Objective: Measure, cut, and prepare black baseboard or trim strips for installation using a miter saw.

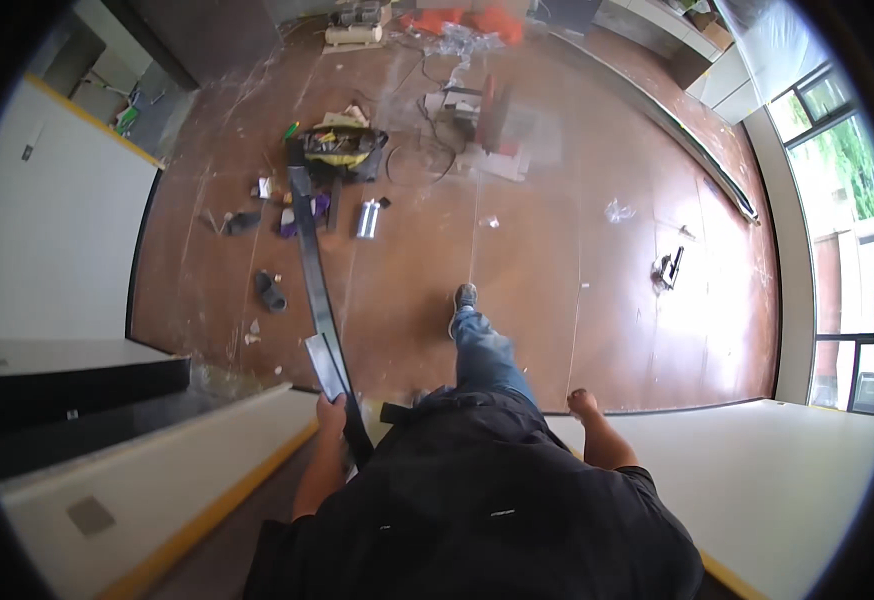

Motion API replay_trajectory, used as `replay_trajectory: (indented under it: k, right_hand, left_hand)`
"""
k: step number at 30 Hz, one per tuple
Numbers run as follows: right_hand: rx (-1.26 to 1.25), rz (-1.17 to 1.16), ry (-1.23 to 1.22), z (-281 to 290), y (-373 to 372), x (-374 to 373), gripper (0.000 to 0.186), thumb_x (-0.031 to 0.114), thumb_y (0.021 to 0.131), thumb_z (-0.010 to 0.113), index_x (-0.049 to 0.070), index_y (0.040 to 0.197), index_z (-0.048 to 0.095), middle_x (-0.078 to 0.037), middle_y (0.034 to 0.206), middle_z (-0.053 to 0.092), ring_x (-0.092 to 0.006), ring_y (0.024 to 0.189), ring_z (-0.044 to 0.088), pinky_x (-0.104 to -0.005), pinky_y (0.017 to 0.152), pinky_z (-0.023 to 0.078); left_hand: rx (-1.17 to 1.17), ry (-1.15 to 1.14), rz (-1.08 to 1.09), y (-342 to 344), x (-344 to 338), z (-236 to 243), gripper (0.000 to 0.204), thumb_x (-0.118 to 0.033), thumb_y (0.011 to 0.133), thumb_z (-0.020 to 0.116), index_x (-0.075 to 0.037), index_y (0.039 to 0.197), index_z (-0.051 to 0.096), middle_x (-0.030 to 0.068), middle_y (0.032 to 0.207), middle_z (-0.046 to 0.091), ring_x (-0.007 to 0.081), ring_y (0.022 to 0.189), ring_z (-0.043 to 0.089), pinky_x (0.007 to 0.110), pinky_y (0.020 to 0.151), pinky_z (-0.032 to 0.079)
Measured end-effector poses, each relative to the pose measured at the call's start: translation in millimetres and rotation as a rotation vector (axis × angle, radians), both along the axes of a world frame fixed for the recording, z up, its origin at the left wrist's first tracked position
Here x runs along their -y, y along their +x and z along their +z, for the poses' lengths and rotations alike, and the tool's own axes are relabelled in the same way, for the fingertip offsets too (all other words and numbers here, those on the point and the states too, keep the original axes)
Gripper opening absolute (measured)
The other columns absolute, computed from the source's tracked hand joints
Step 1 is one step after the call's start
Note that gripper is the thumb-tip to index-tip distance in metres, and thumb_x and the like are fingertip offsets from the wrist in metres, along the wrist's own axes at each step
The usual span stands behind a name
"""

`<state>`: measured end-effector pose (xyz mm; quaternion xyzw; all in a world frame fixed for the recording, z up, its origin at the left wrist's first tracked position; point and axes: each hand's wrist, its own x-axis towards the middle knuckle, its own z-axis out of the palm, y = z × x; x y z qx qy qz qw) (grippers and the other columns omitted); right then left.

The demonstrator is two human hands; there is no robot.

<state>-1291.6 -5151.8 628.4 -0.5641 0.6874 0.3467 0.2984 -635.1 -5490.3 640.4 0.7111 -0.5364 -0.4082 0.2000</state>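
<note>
My left hand [331, 413] is closed around the near end of a light grey, flat rectangular piece [325, 364] with a dark line along it; its exact kind is unclear. Right beside it runs a long dark strip [314, 265], reaching from near my left side to the tool bag; whether my hand also touches the strip, I cannot tell. Out at my right side, my right hand [583, 403] is curled into a loose fist, and nothing shows in it. One shoe [465, 297] of mine is forward on the brown floor.
An open tool bag [342, 150] stands ahead on the left, with a silver canister [368, 219] nearer. A loose dark shoe [270, 291] lies left of the strip. To the right sits a small black-and-silver tool [669, 268]; a long trim piece [697, 150] lies farther off. White half-walls flank me.
</note>
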Motion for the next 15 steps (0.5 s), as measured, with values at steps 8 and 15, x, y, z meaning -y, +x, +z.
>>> replay_trajectory:
  k: [8, 15]
  right_hand:
    - [0.094, -0.135, -0.308, -71, -192, 308, 0.021, 0.021, 0.088, 0.062, 0.015, 0.098, 0.080, -0.013, 0.116, 0.074, -0.0327, 0.100, 0.069, -0.0450, 0.091, 0.054]
    - [0.555, -0.603, -0.860, 142, -209, 791, 0.034, 0.028, 0.098, 0.065, 0.009, 0.125, 0.064, -0.023, 0.101, 0.073, -0.0423, 0.097, 0.070, -0.0475, 0.082, 0.056]
  left_hand:
    - [0.228, -0.015, -0.054, -161, 247, 27, 0.065, -0.018, 0.091, 0.076, 0.005, 0.145, 0.048, 0.0259, 0.139, 0.059, 0.0395, 0.129, 0.057, 0.044, 0.112, 0.040]
    - [-0.137, -0.189, 0.004, -267, 476, 106, 0.053, -0.020, 0.093, 0.074, 0.005, 0.137, 0.056, 0.0206, 0.127, 0.067, 0.0349, 0.117, 0.064, 0.043, 0.104, 0.046]
